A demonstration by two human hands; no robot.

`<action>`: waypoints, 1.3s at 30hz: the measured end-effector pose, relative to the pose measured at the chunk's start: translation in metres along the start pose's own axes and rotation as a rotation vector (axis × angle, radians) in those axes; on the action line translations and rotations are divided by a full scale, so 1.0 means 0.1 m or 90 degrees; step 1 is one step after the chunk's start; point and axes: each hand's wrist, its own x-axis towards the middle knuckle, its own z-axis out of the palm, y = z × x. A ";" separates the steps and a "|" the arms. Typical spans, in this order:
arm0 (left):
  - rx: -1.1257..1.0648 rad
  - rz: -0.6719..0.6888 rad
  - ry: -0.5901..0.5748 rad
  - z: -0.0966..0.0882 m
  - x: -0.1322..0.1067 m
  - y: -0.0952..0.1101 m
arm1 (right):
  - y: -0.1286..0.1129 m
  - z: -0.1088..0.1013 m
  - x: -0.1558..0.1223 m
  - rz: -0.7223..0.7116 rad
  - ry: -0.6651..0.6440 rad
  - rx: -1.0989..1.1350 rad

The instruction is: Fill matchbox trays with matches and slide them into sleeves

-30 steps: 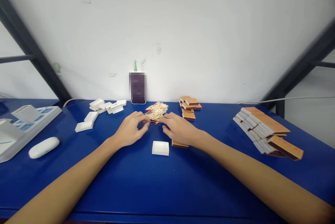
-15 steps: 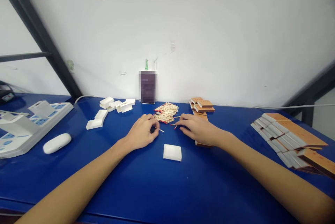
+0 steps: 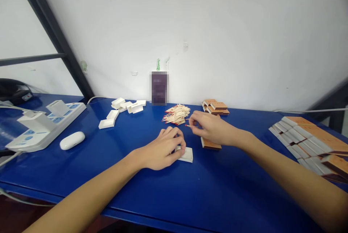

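My left hand is over the white matchbox tray at the front middle, covering its left part. Its thumb and fingers are pinched together at the tray, and whatever is between them is hidden. My right hand pinches a match, whose red head points left. Just beyond the hands lies a loose pile of red-tipped matches. Partly behind and under my right hand are orange-brown matchbox sleeves.
White empty trays lie at the back left. More matchbox sleeves are stacked by the wall, and rows of them stand at the right. A power strip and a white rounded case are at the left. A blurred dark panel leans at the wall.
My left hand has moved right and nearer, from beside the match pile to the tray; the match it held is out of sight. My right hand stays near the pile with a match.
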 end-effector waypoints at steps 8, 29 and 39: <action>0.041 -0.142 0.198 -0.05 0.07 -0.37 | -0.45 0.10 -0.34 0.006 -0.107 0.094; 0.089 -0.066 0.112 -0.02 0.03 -0.42 | 0.02 0.29 0.26 0.060 -0.024 -0.141; 0.076 0.039 -0.054 -0.09 -0.02 -0.06 | 0.16 0.28 0.26 -0.017 -0.029 -0.084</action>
